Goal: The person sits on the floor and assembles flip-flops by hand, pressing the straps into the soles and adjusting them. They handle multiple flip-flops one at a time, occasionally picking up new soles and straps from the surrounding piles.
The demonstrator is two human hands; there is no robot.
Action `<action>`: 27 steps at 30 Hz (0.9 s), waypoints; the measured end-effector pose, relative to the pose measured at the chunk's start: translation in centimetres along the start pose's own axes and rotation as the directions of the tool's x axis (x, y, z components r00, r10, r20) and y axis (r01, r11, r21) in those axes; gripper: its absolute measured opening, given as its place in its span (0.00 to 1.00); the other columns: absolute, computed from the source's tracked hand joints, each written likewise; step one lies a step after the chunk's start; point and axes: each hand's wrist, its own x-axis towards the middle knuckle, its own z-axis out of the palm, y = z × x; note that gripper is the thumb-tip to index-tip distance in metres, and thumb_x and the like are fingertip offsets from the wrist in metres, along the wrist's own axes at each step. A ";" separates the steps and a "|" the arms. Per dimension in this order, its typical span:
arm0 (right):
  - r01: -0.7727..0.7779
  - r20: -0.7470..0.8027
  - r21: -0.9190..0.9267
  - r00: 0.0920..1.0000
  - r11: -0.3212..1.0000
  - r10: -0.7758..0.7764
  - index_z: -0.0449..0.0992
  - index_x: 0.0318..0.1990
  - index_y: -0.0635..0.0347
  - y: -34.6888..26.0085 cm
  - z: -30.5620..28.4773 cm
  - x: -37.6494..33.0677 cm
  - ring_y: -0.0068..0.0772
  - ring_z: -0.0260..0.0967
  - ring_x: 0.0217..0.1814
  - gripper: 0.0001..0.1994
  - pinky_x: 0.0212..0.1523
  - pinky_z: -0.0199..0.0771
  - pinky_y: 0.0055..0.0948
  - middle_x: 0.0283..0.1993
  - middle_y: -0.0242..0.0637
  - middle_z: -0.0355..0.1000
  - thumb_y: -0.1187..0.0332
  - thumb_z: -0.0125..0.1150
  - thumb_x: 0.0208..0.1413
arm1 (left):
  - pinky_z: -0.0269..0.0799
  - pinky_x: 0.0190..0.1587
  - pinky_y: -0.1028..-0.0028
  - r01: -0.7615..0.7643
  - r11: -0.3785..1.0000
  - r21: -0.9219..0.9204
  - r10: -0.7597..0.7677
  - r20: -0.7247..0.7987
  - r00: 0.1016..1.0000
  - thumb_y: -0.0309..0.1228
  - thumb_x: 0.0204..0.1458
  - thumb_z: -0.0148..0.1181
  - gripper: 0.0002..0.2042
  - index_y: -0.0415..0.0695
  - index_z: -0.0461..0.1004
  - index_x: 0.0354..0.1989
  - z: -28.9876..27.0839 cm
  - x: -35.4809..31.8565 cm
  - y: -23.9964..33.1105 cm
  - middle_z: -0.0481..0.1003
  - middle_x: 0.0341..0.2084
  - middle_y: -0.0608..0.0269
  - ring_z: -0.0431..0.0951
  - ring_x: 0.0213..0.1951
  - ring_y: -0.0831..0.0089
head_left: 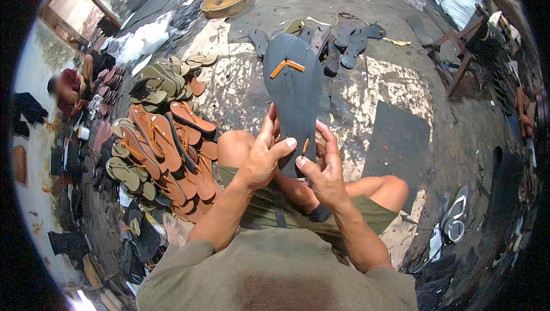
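Held up in front of me over my lap is a black sandal sole (293, 96), its wide end pointing away. Flat orange strap ends lie in a V near that wide end, and a short orange piece shows by the narrow end. My left hand (264, 159) grips the narrow end from the left, thumb on top. From the right, my right hand (324, 174) holds the same end, its thumb pressed on the surface near the short orange piece. The fingertips behind the sole are partly hidden.
Piles of tan sandals with orange straps (157, 139) and olive sandals (157, 84) lie to my left. Black soles (355, 44) are scattered ahead, near a round wooden block (226, 2). A dark sheet (397, 142) lies at right. Another person (69, 90) sits far left.
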 end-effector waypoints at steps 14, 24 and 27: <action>0.214 -0.123 -0.512 0.940 0.832 -0.318 0.54 0.71 0.59 3.8 -0.3 1.9 0.43 0.57 0.70 0.42 0.70 0.58 0.44 0.70 0.45 0.56 0.60 0.74 0.55 | 0.45 0.76 0.57 -0.327 0.884 0.335 0.309 0.108 0.945 0.47 0.56 0.70 0.60 0.41 0.22 0.78 -1.9 -0.1 -0.6 0.32 0.79 0.44 0.42 0.78 0.50; 0.047 0.139 -0.509 0.990 0.860 0.029 0.71 0.62 0.70 1.7 5.2 3.9 0.36 0.74 0.56 0.26 0.60 0.72 0.35 0.54 0.44 0.78 0.62 0.68 0.62 | 0.63 0.69 0.66 -0.440 0.888 0.131 0.445 -0.482 0.755 0.51 0.73 0.37 0.32 0.36 0.58 0.72 -10.1 0.9 1.1 0.71 0.62 0.55 0.70 0.64 0.66; -0.091 0.181 -0.395 0.968 0.914 0.174 0.72 0.60 0.70 3.8 2.3 3.3 0.35 0.74 0.55 0.24 0.58 0.72 0.34 0.53 0.43 0.78 0.62 0.66 0.62 | 0.75 0.61 0.63 -0.446 0.884 0.137 0.422 -0.644 0.638 0.46 0.73 0.39 0.26 0.38 0.64 0.69 -22.4 -0.3 3.2 0.73 0.59 0.56 0.78 0.55 0.65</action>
